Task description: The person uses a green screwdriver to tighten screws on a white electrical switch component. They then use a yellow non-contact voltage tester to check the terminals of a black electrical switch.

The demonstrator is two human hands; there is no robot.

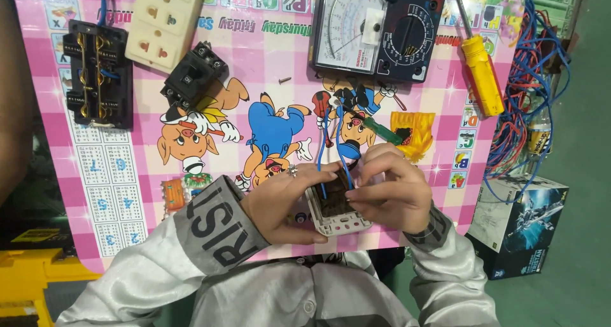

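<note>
Socket parts sit between your two hands: a white socket frame [337, 217] with a dark brown insert, held just above the near edge of the pink cartoon-printed table mat [267, 66]. Your left hand [286, 203] cups the frame from the left, thumb under its lower edge and fingers curled over the top left corner, so it is clamped on the frame. Your right hand [391, 187] closes over the frame's right side, fingertips pinched together on the dark insert and on a thin blue wire [344, 164] that runs up from it. A second blue wire and a red one rise beside it toward a green-handled tester screwdriver [382, 131] lying on the mat just above your right hand.

Farther up the mat lies a black analog multimeter [379, 31], and to its right a yellow-handled screwdriver [482, 72], tilted. A small loose screw [284, 80] lies near the mat's middle. To the upper left are a small black breaker [194, 77], a cream multi-outlet socket [165, 24] and a black open-backed socket block [97, 72].

Off the mat's right edge is a tangle of red and blue wires [525, 104], with a printed cardboard box [519, 222] below it on the green floor.
</note>
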